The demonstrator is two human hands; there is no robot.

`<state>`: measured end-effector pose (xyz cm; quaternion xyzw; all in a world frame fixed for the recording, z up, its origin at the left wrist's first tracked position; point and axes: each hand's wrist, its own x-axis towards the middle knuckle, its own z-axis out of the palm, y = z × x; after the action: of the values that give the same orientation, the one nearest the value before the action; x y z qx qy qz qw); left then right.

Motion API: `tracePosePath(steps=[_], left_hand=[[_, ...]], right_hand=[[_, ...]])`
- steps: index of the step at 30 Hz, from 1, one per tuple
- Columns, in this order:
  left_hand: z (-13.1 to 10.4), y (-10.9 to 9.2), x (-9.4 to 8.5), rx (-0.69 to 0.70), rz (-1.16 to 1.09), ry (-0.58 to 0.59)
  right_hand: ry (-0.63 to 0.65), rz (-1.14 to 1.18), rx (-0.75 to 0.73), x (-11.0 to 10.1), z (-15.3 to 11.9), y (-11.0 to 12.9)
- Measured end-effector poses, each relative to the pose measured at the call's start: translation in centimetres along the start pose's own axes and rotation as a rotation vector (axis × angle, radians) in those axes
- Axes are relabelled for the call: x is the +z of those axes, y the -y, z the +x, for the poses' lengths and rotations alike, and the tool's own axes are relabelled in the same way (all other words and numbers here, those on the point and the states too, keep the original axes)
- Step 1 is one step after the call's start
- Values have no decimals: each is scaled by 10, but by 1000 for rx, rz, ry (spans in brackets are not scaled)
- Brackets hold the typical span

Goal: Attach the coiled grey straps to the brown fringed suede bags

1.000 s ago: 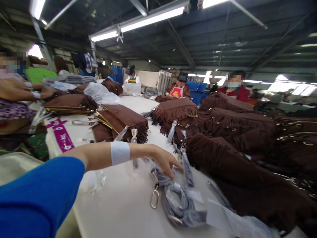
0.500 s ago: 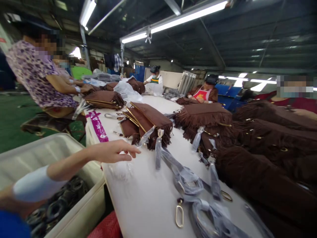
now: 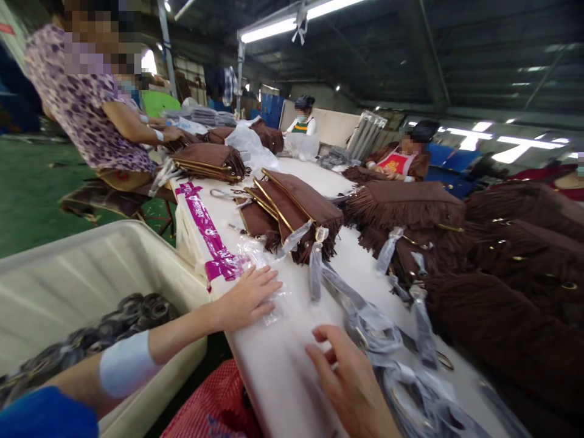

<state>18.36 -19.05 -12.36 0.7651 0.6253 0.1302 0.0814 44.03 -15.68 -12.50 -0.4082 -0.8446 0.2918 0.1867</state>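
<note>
My left hand (image 3: 250, 299) lies flat with fingers spread on crumpled clear plastic (image 3: 255, 255) at the left edge of the white table (image 3: 269, 353). Over the table, my right hand (image 3: 344, 374) holds nothing; its fingers are bent, with thumb and forefinger apart. Just right of it are coiled straps (image 3: 378, 328) wrapped in greyish plastic, with metal clips. Beyond my left hand sits a small stack of brown fringed bags (image 3: 301, 204) with gold-coloured edges. A plastic-wrapped strap end (image 3: 316, 267) hangs from them.
More brown fringed bags (image 3: 406, 207) are heaped along the right side. A pale bin (image 3: 182, 267) holding dark rolled coils (image 3: 132, 316) stands at left, beside a red mesh sack (image 3: 219, 401). Purple tape (image 3: 205, 231) marks the table edge. Several people sit around the table.
My left hand has come down from above the table onto the clear plastic. My right hand has entered from the bottom. The view has tilted down and shifted left.
</note>
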Motion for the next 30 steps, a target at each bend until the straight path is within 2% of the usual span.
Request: tracePosePath(steps=[2, 3, 6, 8, 11, 14, 17, 19, 24, 27, 30], left_hand=[[4, -3, 3, -1, 27, -2], [5, -3, 5, 3, 40, -5], [5, -4, 7, 10, 102, -32], [5, -9, 8, 27, 152, -87], [6, -22, 8, 120, 170, -173], [7, -33, 7, 188, 127, -177], [7, -38, 6, 202, 80, -171], [7, -40, 6, 207, 50, -172], [10, -37, 18, 214, 73, -202], [14, -31, 25, 222, 132, -231], [17, -25, 27, 215, 172, -251]], right_hand=[[-143, -233, -71, 9, 16, 10], [-163, -346, -89, 13, 21, 12], [-97, -590, -119, 21, 29, 10], [-22, -604, -154, 22, 31, 8], [55, -469, -161, 16, 30, 9], [94, -353, -127, 8, 25, 15], [94, -336, -90, 5, 21, 21], [81, -390, -77, 8, 21, 26], [113, -709, -78, 15, 28, 38], [124, -750, -59, -2, 18, 33], [79, -661, 34, -42, -13, 8]])
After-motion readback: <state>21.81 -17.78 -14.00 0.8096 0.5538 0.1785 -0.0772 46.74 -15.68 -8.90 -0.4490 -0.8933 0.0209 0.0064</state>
